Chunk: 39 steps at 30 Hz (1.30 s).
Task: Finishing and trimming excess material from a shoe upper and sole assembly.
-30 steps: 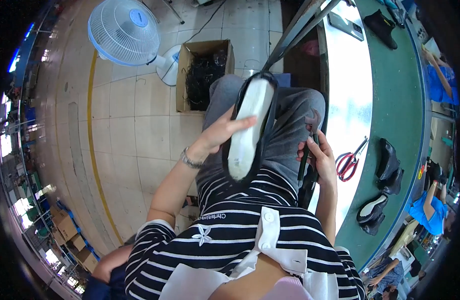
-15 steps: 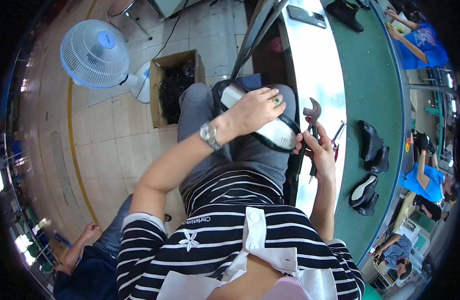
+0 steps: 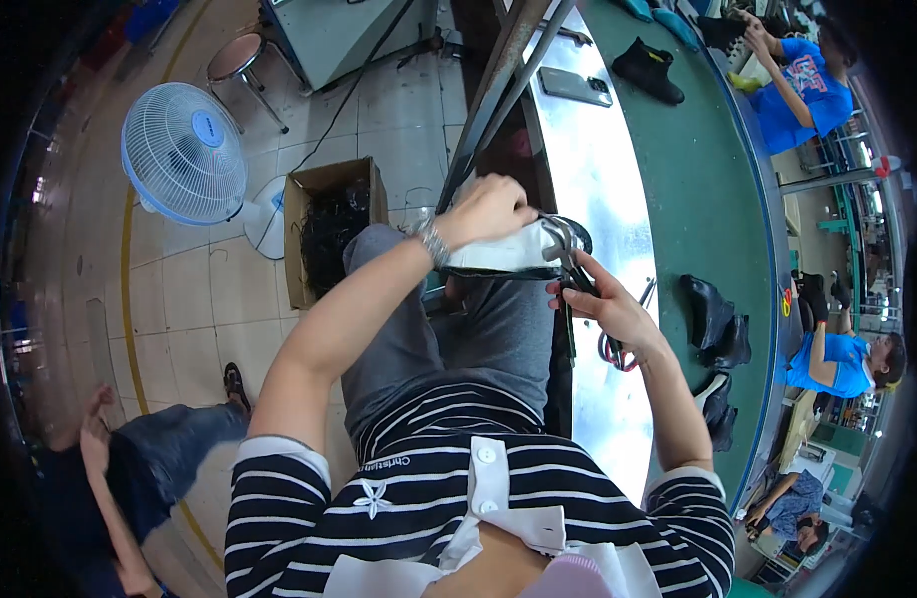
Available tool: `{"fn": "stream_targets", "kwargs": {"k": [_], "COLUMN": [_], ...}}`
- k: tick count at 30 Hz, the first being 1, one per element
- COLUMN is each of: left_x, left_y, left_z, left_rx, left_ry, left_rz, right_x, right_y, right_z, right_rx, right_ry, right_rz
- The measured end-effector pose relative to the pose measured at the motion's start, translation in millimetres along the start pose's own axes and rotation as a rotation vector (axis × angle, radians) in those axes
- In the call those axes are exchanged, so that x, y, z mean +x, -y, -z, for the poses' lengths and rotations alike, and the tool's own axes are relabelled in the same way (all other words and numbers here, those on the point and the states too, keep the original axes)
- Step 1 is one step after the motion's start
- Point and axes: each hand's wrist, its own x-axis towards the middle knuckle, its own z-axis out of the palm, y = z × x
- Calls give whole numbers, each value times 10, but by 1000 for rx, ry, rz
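Over my lap sits a dark shoe with a pale sole face (image 3: 503,251), turned partly on its side. My left hand (image 3: 486,211), with a metal watch on the wrist, is curled over its far edge, fingers closed; the fingertips are slightly blurred. My right hand (image 3: 614,307) grips the black handles of a pair of metal pincers (image 3: 558,239). The pincers' head lies against the right end of the shoe; whether the jaws bite on its edge I cannot tell. Below my right hand, red-handled scissors (image 3: 616,351) rest on the metal bench strip.
A green conveyor belt (image 3: 667,179) with several black boots (image 3: 699,311) runs along the right. A phone (image 3: 575,86) lies on the bright metal strip (image 3: 603,169). On the left stand a fan (image 3: 184,154), a cardboard box (image 3: 297,239) of black scraps and a stool (image 3: 236,58). Other people work nearby.
The shoe has moved up and tilted onto its side. My left hand has shifted to its far edge. My right hand has brought the pincers from beside the shoe to its right end.
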Motion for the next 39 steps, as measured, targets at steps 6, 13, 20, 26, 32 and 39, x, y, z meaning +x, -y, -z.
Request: {"fn": "stream_targets", "kwargs": {"k": [6, 13, 20, 26, 32, 39], "left_x": [-786, -874, -890, -811, -770, -803], "left_y": [-422, -333, -189, -173, -260, -255], "left_z": [-267, -453, -510, -565, -550, -569], "left_rx": [305, 314, 605, 655, 683, 730], "left_ry": [-198, -378, -425, -457, -470, -460], "left_rz": [-141, -252, -328, -350, -352, -304], "right_x": [89, 7, -77, 208, 409, 375], "right_y": [183, -333, 339, 101, -198, -33], "right_z": [93, -239, 21, -42, -26, -100], "right_rx": [-117, -337, -528, -723, -709, -544], "right_ry": [102, -173, -298, -301, -406, -429], "right_rz": [-81, 250, 354, 187, 179, 153]}}
